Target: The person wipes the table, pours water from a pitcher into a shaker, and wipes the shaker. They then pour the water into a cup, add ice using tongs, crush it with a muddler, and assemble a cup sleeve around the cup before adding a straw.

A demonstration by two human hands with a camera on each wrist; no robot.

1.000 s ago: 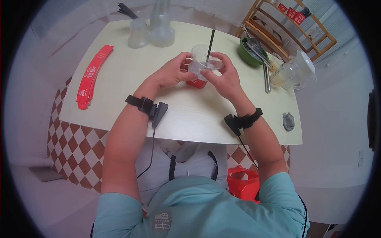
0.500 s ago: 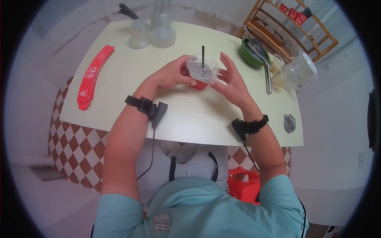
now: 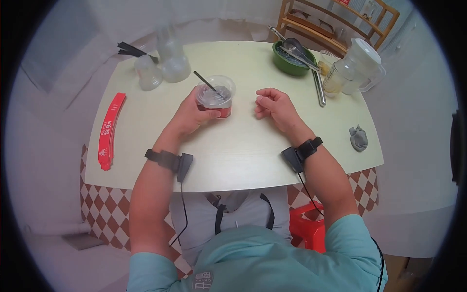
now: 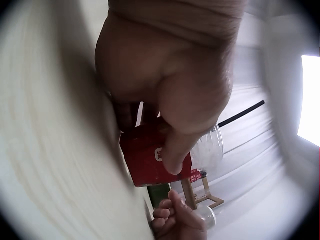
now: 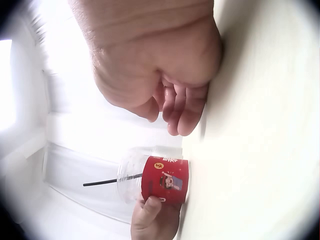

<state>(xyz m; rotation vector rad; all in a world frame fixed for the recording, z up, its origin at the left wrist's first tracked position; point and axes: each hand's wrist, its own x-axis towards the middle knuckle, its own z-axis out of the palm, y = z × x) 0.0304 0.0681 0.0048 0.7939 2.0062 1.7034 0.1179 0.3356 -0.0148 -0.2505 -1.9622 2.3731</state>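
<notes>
Cup (image 3: 215, 103), upright and apparently resting on the table (image 3: 233, 163), is gripped by the curled fingers and thumb of the left hand (image 3: 188, 115). The right hand (image 3: 280, 111), loosely curled and holding nothing, lies apart, leaving one hand to steady the vessel (a black straw (image 3: 205, 82) leans in it). Beyond stands a green bowl (image 3: 288, 66).

Head view, just above centre of the frame: the clear plastic cup (image 3: 214, 99) that I held stood upright on the pale tabletop (image 3: 238, 155). A red sleeve (image 3: 224, 112), printed with a small cartoon figure, wrapped its lower part. A black straw (image 3: 205, 82) slanted out toward the frame's upper left.
</notes>
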